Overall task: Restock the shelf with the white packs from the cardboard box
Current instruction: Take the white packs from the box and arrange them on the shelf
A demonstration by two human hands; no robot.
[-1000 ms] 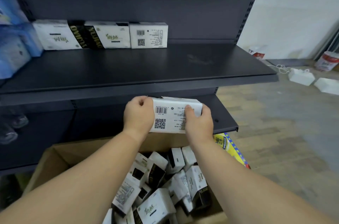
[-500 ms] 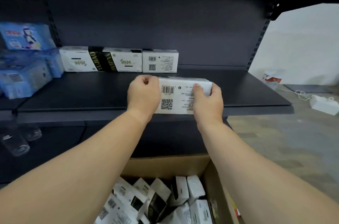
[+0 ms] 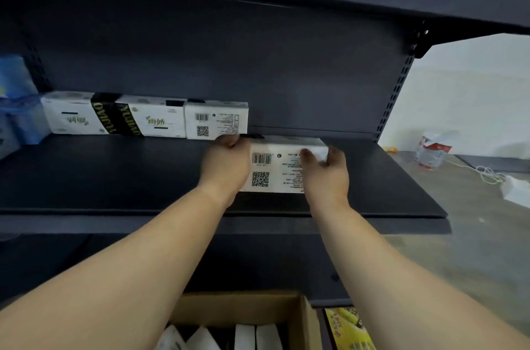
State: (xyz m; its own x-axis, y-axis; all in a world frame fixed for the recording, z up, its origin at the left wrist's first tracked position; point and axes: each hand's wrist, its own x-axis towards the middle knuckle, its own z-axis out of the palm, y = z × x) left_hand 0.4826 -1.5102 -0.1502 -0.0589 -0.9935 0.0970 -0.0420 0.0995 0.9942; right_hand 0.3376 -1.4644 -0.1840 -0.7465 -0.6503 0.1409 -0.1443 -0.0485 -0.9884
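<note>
Raised onto shelf [image 3: 114, 177] – both hands' grip clamps white pack [image 3: 275, 169]

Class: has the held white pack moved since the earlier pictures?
Yes. The held pack rose from above the cardboard box onto the shelf, toward the back row.

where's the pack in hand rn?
Head view, centre: the white pack is held between the left hand and right hand over the dark shelf, right of the three-pack row.
</note>
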